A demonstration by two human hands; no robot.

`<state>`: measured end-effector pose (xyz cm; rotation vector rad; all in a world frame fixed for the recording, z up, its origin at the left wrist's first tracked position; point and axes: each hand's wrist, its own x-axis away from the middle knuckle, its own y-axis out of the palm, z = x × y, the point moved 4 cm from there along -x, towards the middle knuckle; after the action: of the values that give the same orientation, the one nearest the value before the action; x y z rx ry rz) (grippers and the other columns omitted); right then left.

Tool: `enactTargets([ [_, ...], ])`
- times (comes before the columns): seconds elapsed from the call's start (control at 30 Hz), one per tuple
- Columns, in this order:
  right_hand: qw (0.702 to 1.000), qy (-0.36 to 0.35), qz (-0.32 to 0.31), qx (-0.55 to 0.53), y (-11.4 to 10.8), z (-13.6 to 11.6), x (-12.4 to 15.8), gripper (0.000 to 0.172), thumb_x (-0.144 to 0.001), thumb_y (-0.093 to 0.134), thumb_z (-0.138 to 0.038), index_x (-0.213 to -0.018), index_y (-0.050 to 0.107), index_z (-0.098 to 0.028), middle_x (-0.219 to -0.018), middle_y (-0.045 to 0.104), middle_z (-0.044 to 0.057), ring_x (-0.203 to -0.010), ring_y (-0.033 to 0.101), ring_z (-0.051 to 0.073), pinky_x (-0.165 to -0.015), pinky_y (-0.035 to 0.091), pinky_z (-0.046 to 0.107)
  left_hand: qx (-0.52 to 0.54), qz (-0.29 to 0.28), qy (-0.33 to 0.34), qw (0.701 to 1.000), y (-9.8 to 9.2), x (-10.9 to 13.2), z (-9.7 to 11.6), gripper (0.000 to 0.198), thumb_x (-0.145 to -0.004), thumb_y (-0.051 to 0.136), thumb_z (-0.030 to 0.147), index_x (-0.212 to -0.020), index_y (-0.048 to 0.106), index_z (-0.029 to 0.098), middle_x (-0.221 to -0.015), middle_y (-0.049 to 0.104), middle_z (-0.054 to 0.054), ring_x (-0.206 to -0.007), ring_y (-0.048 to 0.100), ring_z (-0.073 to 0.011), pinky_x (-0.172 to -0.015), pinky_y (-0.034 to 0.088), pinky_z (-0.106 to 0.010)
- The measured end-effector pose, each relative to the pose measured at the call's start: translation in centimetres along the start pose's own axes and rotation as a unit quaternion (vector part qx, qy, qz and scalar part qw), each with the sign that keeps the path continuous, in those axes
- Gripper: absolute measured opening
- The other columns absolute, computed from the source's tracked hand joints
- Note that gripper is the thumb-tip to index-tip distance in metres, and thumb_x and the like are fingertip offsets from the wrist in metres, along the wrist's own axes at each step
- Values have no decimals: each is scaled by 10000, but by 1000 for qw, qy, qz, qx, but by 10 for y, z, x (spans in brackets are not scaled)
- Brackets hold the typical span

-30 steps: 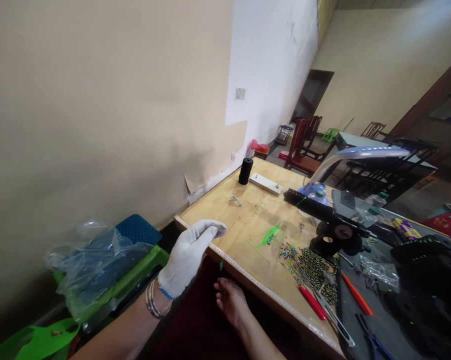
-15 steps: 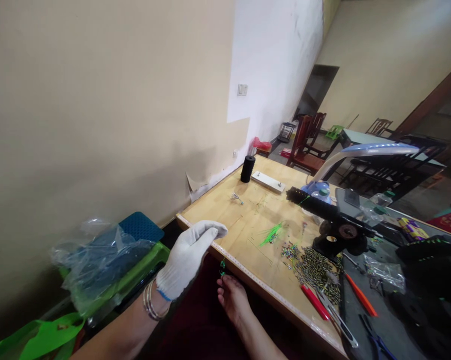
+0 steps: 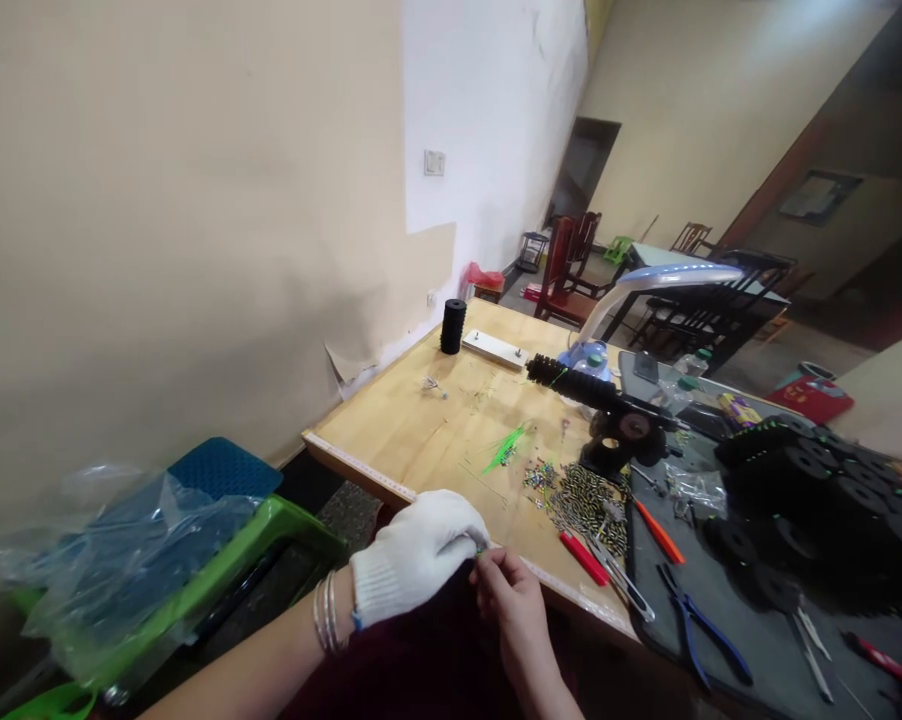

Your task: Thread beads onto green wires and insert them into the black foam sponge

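My left hand [image 3: 415,556], in a white knit glove, is closed in a pinch just off the near edge of the wooden table [image 3: 406,430]. My bare right hand [image 3: 512,600] meets it fingertip to fingertip, also pinched. Between the fingertips shows a tiny green piece [image 3: 481,550], too small to name. Farther along the table lie a bunch of green strands [image 3: 505,447] and a heap of small striped pieces [image 3: 590,497].
A black vise-like tool [image 3: 608,425], red-handled cutters [image 3: 584,558], orange pliers [image 3: 659,531] and blue pliers [image 3: 702,630] sit on the right. A black spool [image 3: 453,326], a white block [image 3: 494,348], a desk lamp [image 3: 646,285]; green stool with plastic bag [image 3: 143,560] at left.
My left hand came down and inward from above the table edge to meet my right hand, which rose and closed into a pinch. The view shifted right.
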<state>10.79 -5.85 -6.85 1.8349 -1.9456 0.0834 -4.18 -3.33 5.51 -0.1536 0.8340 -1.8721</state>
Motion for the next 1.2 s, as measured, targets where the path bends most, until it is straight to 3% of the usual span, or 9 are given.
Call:
enactTargets([
  [0.1, 998, 50, -31, -29, 0, 0, 2, 422, -593, 795, -515, -653, 565, -166, -558, 582, -27, -396, 379, 42, -376, 249, 175, -18, -1, -11, 1000, 3, -5, -2, 216, -883, 511, 174, -893, 721, 225, -915, 727, -28, -912, 636, -190, -888, 467, -316],
  [0.23, 999, 41, -23, -18, -3, -6, 2, 401, -593, 804, -490, -647, 569, -170, -520, 562, -40, -397, 372, 43, -380, 245, 174, -53, -100, 10, 994, 14, -8, -6, 196, -824, 603, 236, -984, 715, 255, -943, 728, -20, -909, 642, -208, -871, 459, -320],
  [0.3, 999, 29, -16, -6, -3, -9, 1, 393, -596, 813, -476, -632, 574, -167, -508, 563, -38, -406, 381, 46, -391, 259, 174, -93, -115, -1, 989, 20, -6, -11, 228, -783, 645, 239, -1001, 710, 267, -906, 719, -21, -895, 632, -223, -839, 452, -326],
  [0.53, 999, -13, 7, 35, -2, -10, 2, 432, -608, 797, -536, -636, 589, -159, -540, 568, -30, -415, 373, 45, -401, 260, 179, -178, -90, -24, 980, 23, -2, -26, 114, -804, 601, 227, -832, 712, 226, -794, 659, -42, -859, 590, -229, -787, 426, -327],
  [0.63, 998, -37, 21, 49, -3, -12, 0, 465, -600, 783, -582, -663, 597, -161, -522, 536, -46, -408, 343, 43, -402, 236, 185, -193, -72, -2, 979, 14, -3, -22, 126, -745, 656, 220, -866, 691, 220, -854, 663, -38, -917, 571, -240, -858, 404, -357],
  [0.83, 995, -56, 35, 72, -2, -19, 0, 478, -593, 768, -611, -664, 608, -166, -515, 528, -44, -414, 322, 52, -411, 219, 205, -169, -15, 23, 985, 0, -4, -3, 329, -719, 681, 239, -1047, 653, 243, -1049, 668, -44, -1070, 532, -278, -1035, 303, -463],
  [1.0, 998, -34, 26, 39, -2, -24, 2, 480, -572, 782, -606, -617, 572, -177, -499, 495, -53, -414, 311, 50, -410, 205, 204, -175, -27, 50, 983, 10, -7, 1, 115, -793, 629, 161, -872, 667, 235, -854, 680, -7, -974, 567, -232, -1079, 259, -462],
  [1.2, 1000, -22, 18, -11, -8, -23, -3, 448, -592, 790, -557, -609, 553, -177, -496, 489, -56, -403, 294, 40, -403, 192, 198, -173, -19, 89, 981, 23, -14, -4, 144, -861, 557, 150, -817, 665, 235, -792, 651, 2, -871, 589, -194, -1093, 243, -479],
])
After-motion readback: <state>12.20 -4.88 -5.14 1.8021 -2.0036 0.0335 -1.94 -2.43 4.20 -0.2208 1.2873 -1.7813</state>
